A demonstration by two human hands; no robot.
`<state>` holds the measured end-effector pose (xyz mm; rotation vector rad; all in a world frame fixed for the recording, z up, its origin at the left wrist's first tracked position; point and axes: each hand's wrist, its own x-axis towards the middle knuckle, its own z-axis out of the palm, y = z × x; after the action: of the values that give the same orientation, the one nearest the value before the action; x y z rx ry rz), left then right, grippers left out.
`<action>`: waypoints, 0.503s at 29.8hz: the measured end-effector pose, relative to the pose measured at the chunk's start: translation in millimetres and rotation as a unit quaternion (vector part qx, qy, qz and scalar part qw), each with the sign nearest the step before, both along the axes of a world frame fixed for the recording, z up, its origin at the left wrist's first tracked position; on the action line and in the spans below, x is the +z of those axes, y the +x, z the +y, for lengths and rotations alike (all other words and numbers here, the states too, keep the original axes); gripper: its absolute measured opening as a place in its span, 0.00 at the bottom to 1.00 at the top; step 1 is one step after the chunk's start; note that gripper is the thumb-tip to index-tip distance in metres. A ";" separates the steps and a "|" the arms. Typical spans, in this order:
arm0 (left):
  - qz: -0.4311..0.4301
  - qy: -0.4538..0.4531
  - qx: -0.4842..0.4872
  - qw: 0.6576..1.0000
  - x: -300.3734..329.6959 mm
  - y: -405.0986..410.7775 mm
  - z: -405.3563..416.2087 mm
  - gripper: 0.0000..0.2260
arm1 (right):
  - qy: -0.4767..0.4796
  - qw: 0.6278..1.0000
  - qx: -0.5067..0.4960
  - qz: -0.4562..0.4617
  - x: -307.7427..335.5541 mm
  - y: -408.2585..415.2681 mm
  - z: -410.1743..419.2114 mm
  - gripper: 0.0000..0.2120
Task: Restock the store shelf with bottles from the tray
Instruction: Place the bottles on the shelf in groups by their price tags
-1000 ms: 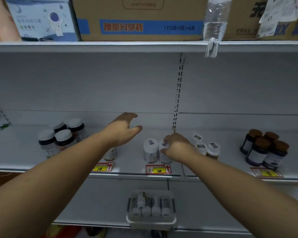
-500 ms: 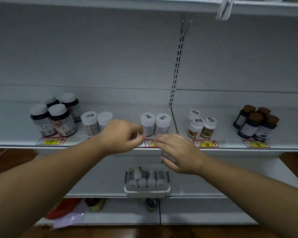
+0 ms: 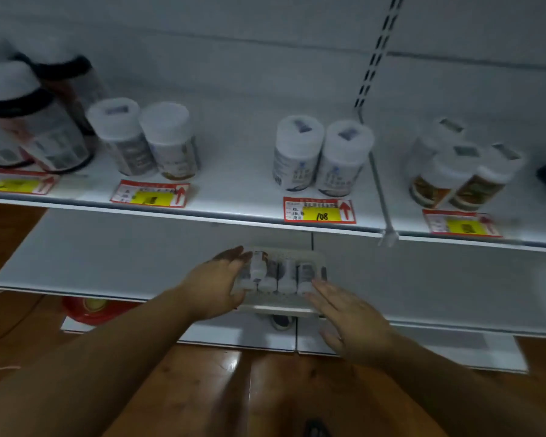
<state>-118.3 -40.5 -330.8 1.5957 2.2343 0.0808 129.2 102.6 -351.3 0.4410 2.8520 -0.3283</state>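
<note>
A small white tray (image 3: 278, 305) sits on the lower shelf (image 3: 108, 263) and holds several small white bottles (image 3: 286, 275) lying side by side. My left hand (image 3: 216, 283) is at the tray's left side, fingers straight, reaching toward the leftmost bottle (image 3: 256, 269). My right hand (image 3: 350, 320) hovers at the tray's front right corner with fingers spread and straight, holding nothing. On the upper shelf (image 3: 240, 181) two white-capped bottles (image 3: 322, 156) stand above a red and yellow price tag (image 3: 319, 211).
Further white-capped bottles (image 3: 145, 140) stand at the left, dark jars (image 3: 35, 121) at the far left and three orange-labelled bottles (image 3: 460, 171) at the right. A divider rail (image 3: 379, 190) splits the shelf. Below lie a wooden floor (image 3: 240, 389) and a red object (image 3: 92, 310).
Both hands have dropped from the upper shelf's front edge down to the tray on the lower shelf. The view has tilted downward and come closer.
</note>
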 end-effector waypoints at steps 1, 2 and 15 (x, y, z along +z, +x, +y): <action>-0.004 -0.004 0.009 1.000 -17.1 -2.6 6.7 0.34 | -0.015 1.000 -0.018 0.000 -19.2 -7.5 7.2 0.32; -0.005 -0.011 0.016 1.000 -34.5 -4.9 14.9 0.34 | -0.026 0.999 -0.035 0.004 -38.3 -15.0 14.8 0.31; -0.038 0.013 0.115 0.993 -199.6 -12.4 84.9 0.36 | 0.102 0.989 -0.037 -0.097 -196.2 -101.7 92.6 0.43</action>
<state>-130.8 44.5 -530.4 1.3182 2.3561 0.2311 27.4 195.2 -547.5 0.5838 2.6916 -0.0033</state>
